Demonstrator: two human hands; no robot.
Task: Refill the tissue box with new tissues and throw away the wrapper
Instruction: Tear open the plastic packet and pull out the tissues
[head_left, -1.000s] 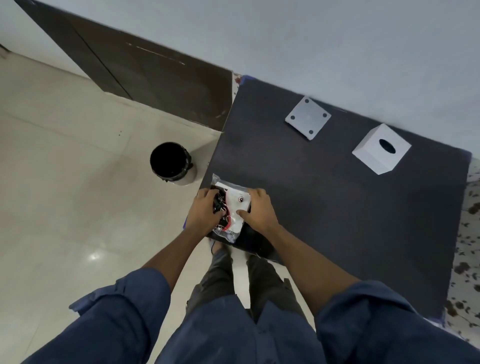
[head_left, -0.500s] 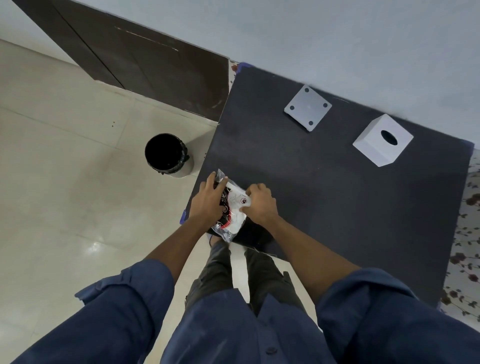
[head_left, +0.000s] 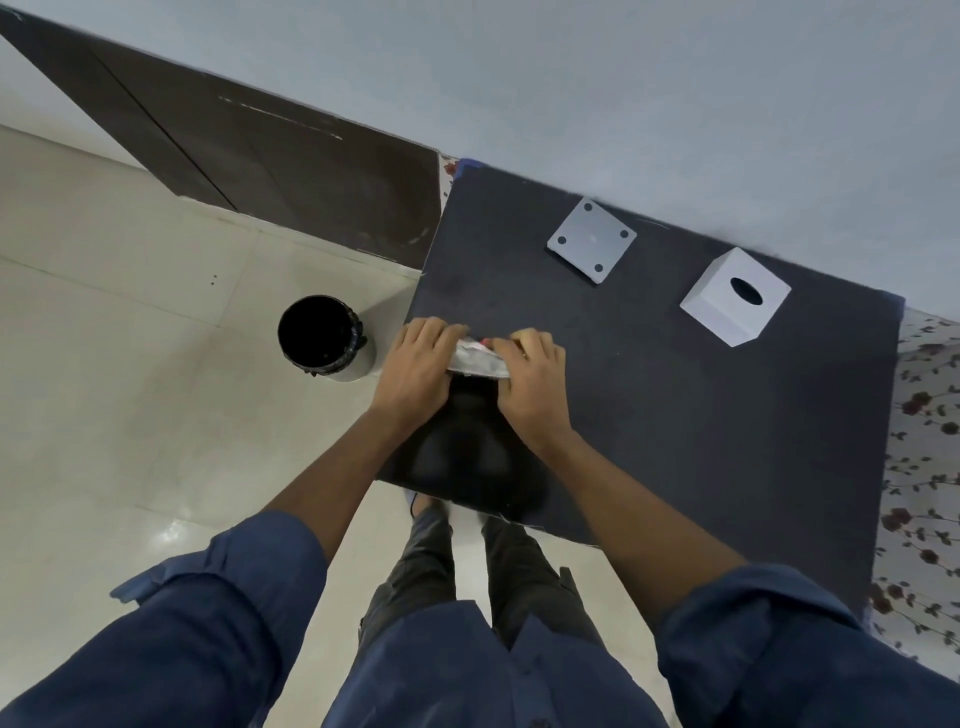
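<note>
A pack of tissues in a clear plastic wrapper (head_left: 477, 359) sits over the left front part of the dark table (head_left: 675, 415). My left hand (head_left: 415, 369) grips its left end and my right hand (head_left: 532, 384) grips its right end, so most of the pack is hidden by my fingers. The white tissue box (head_left: 735, 296) with a round dark hole on top stands at the back right of the table. Its flat white base plate (head_left: 592, 240) with dark corner dots lies apart, to the left of the box.
A black waste bin (head_left: 318, 335) stands open on the pale tiled floor just left of the table. A dark door (head_left: 260, 156) and a grey wall are behind. A floral cloth (head_left: 924, 415) shows at the table's right edge.
Both hands have lifted the pack and tipped it on edge, further from me over the table; less of its printed face shows now.
</note>
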